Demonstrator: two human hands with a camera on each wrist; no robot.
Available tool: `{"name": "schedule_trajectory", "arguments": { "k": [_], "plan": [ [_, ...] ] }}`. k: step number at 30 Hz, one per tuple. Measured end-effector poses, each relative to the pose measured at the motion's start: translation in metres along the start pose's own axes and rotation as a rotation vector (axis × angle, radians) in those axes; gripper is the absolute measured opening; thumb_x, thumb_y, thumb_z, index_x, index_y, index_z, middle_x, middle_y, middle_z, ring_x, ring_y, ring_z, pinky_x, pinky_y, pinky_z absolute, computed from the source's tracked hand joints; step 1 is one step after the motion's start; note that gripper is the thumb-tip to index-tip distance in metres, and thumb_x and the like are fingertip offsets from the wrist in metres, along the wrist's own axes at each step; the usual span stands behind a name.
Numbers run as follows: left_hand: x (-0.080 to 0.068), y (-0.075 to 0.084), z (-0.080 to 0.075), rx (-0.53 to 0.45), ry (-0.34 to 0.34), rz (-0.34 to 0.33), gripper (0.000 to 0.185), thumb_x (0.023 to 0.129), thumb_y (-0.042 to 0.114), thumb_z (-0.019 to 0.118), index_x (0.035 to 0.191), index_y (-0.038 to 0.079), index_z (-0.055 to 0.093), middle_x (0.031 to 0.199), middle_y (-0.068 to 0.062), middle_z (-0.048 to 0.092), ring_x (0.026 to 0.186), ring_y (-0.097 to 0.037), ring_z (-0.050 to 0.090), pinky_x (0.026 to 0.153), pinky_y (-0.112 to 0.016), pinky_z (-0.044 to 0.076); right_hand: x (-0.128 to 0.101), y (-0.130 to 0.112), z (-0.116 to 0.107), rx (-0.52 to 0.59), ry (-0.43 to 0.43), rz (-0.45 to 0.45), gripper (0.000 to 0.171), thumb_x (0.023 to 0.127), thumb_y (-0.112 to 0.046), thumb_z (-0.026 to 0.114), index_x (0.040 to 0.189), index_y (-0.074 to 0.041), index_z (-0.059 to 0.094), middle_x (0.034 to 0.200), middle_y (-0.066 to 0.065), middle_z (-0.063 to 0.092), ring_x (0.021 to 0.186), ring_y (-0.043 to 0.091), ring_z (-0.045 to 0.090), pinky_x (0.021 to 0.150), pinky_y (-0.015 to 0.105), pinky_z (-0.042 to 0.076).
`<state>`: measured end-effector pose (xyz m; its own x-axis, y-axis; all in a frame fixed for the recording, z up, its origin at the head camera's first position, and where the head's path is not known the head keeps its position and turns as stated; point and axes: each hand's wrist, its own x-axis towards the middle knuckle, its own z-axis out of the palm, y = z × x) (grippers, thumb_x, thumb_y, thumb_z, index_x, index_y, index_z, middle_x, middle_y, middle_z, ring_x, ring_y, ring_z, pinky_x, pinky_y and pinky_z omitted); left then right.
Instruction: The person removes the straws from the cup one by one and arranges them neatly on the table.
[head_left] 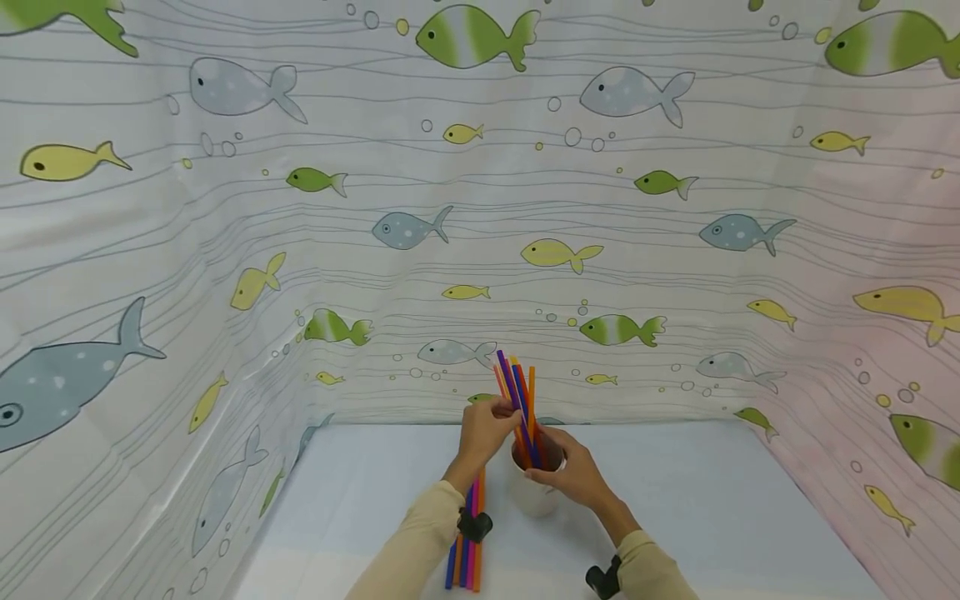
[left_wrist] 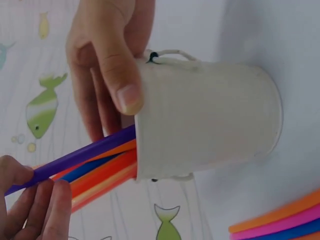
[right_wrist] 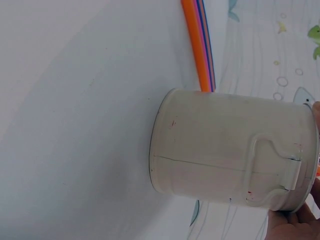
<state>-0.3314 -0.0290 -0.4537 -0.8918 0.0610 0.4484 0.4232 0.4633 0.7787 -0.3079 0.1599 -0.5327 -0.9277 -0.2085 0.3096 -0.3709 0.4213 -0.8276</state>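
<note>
Left hand point(head_left: 486, 429) pinches purple straw point(left_wrist: 90, 151), right hand point(head_left: 573, 473) clasps can point(left_wrist: 207, 117) just below; I'd guide gently (no bending).

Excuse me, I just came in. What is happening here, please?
At a white table, a person's left hand pinches a purple stick whose lower end is inside a whitish can. The right hand holds the can near its rim. Other colourful sticks lean in the can, and some orange, pink and blue ones lie together on the table.
</note>
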Motion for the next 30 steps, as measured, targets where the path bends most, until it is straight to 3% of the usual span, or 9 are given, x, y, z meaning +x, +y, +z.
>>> {"name": "schedule_trajectory", "arguments": {
  "k": [13, 22, 30],
  "plan": [
    [0.006, 0.009, -0.024, 0.039, 0.042, 0.04, 0.01, 0.084, 0.016, 0.076, 0.088, 0.008, 0.073, 0.08, 0.001, 0.072, 0.072, -0.011, 0.067, 0.067, -0.026, 0.056, -0.003, 0.006, 0.002, -0.001, 0.002, 0.013, 0.082, 0.073, -0.037, 0.086, 0.145, -0.024, 0.048, 0.138, -0.003, 0.053, 0.128, 0.026, 0.049, 0.104, 0.054, 0.039],
    [0.013, 0.017, -0.047, 0.001, 0.094, 0.1, 0.01, 0.086, 0.014, 0.075, 0.09, 0.006, 0.072, 0.083, -0.003, 0.072, 0.075, -0.015, 0.068, 0.071, -0.031, 0.057, -0.001, 0.006, 0.0, 0.003, -0.023, 0.016, 0.082, 0.074, -0.038, 0.085, 0.145, -0.025, 0.048, 0.139, -0.005, 0.052, 0.129, 0.024, 0.047, 0.105, 0.053, 0.039],
    [0.022, 0.02, -0.065, 0.004, 0.133, 0.108, 0.015, 0.087, 0.018, 0.074, 0.094, 0.006, 0.071, 0.087, -0.003, 0.073, 0.08, -0.017, 0.07, 0.072, -0.031, 0.058, 0.001, 0.002, -0.002, -0.001, -0.019, -0.013, 0.082, 0.074, -0.037, 0.085, 0.146, -0.021, 0.047, 0.14, 0.001, 0.051, 0.129, 0.029, 0.047, 0.102, 0.057, 0.04]
  ]
}}
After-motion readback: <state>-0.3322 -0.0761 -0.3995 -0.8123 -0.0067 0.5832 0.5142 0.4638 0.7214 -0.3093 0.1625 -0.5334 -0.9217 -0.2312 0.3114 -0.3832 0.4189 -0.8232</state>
